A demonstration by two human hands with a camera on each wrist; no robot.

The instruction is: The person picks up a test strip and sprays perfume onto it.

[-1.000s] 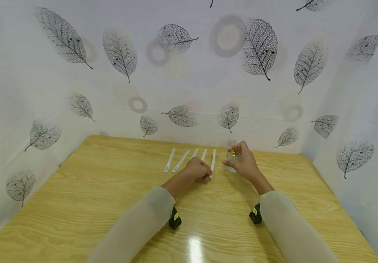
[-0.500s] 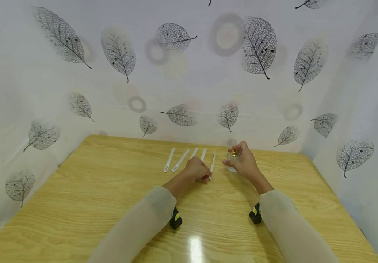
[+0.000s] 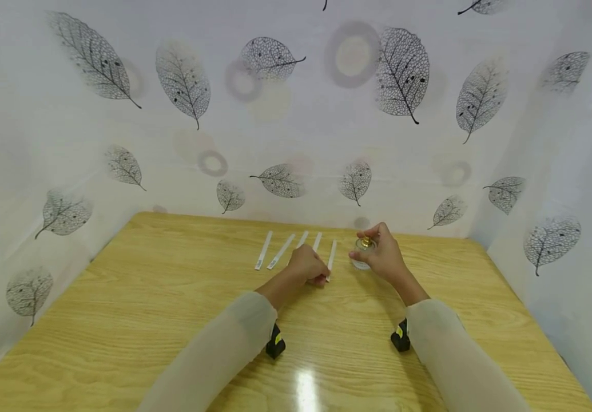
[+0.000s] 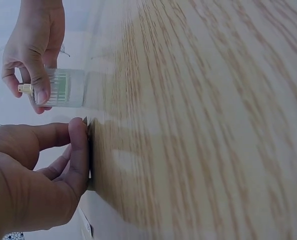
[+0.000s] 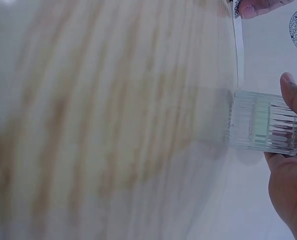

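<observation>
My left hand (image 3: pixel 307 266) pinches the near end of the rightmost white paper strip (image 3: pixel 332 257), its fingertips low at the tabletop. Just to the right, my right hand (image 3: pixel 387 256) grips a ribbed clear glass perfume bottle (image 5: pixel 258 122) between thumb and fingers. The bottle stands upright, its gold sprayer neck (image 4: pixel 25 88) bare at the top and a pale green patch showing through the glass. Several more white strips, among them the leftmost strip (image 3: pixel 263 250), lie in a row on the left; my left hand covers the near ends of some.
A light wood-grain table (image 3: pixel 172 309) carries everything. Leaf-printed white sheeting (image 3: pixel 306 131) rises behind the table's back edge and along both sides. Both wrists wear small black cameras, such as the left one (image 3: pixel 275 342).
The rightmost strip has slid slightly toward me, its far end now lower than those of the strips beside it. My right hand and the perfume bottle have stayed in place.
</observation>
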